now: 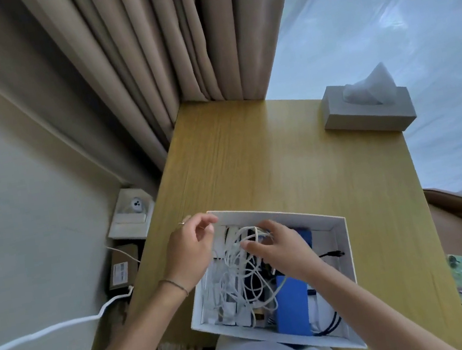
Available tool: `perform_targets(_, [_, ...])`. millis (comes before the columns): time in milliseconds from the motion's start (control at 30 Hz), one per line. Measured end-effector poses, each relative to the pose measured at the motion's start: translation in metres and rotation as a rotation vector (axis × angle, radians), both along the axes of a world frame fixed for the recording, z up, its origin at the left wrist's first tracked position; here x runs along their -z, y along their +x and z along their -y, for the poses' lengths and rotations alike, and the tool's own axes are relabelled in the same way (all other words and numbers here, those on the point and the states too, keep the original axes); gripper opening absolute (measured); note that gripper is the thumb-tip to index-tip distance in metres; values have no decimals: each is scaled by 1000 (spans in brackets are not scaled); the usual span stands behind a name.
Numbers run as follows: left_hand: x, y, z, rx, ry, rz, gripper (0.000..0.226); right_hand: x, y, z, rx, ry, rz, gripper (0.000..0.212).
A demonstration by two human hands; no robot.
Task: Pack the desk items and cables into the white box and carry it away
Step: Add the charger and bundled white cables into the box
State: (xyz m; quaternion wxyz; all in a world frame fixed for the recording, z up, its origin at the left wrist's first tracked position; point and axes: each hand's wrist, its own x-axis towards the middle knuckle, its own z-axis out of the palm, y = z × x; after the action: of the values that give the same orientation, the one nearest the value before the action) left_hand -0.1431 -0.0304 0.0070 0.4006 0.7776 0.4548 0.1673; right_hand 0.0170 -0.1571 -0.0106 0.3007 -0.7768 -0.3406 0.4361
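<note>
Tissue box (368,107) far on desk (252,165); left hand (189,250) loose, right hand (278,246) pinching white cables (234,275) in white box (345,250).

— What's worn on the left hand (189,250)?
— A thin ring on one finger, and a slim dark bracelet at the wrist below the fingers.
— The right hand (281,247)?
— Bare. White top below.

box near edge (281,338): hidden behind my shirt
white cables (233,269): my right hand (282,250) covers part
floor cord (36,332): cut off left
</note>
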Motion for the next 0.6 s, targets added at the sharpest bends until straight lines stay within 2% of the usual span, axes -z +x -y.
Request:
perform_targets(67, [10,-10,0,-32,8,-54,22,8,-8,-7,-86,-44,118,77])
perform_targets(133, [20,-17,2,-49,-12,-76,23,16,-13,-16,-136,-54,186,79])
perform_targets(367, [40,-28,13,-91,-64,-111,27,48,-26,-41,-177,-42,319,63])
perform_targets(467, [42,-29,17,-94,-57,-166,27,58,-29,-38,-228,-3,531,54])
perform_targets(600, [41,-31,21,-65,-35,-238,29,63,-28,-26,-333,79,836,58])
